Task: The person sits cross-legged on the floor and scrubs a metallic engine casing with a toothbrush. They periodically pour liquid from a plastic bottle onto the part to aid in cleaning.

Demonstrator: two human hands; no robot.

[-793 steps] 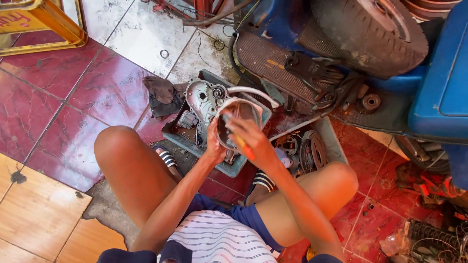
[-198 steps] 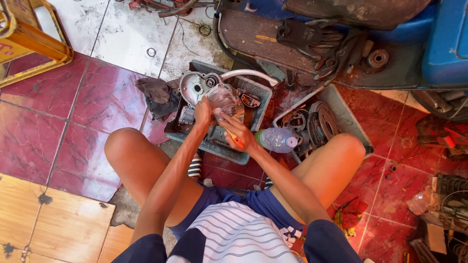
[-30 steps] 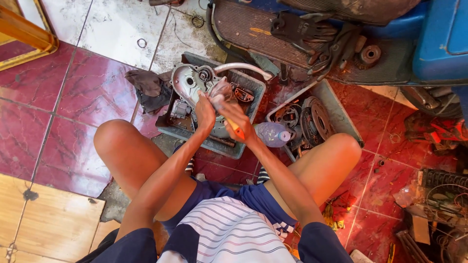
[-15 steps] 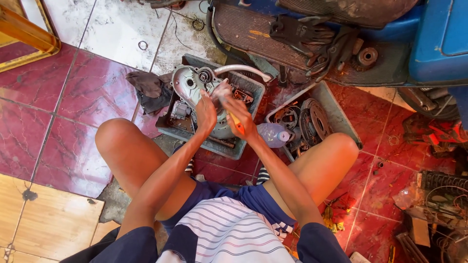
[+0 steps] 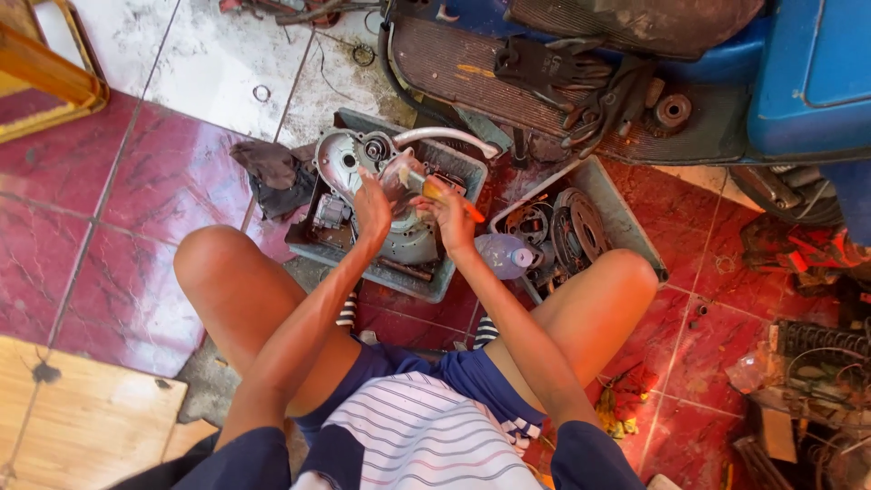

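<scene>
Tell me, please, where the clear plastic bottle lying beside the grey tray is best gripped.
Probably around its clear body: the plastic bottle lies on its side, cap toward the second tray. Come from above, since the right forearm and leg crowd its near side.

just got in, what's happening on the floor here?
A person squats on the red tiles over a grey tray that holds a metal engine cover. The left hand steadies the cover; the right hand works on it with an orange-handled tool. A second tray of parts and a clear bottle sit alongside, beside a blue scooter.
</scene>
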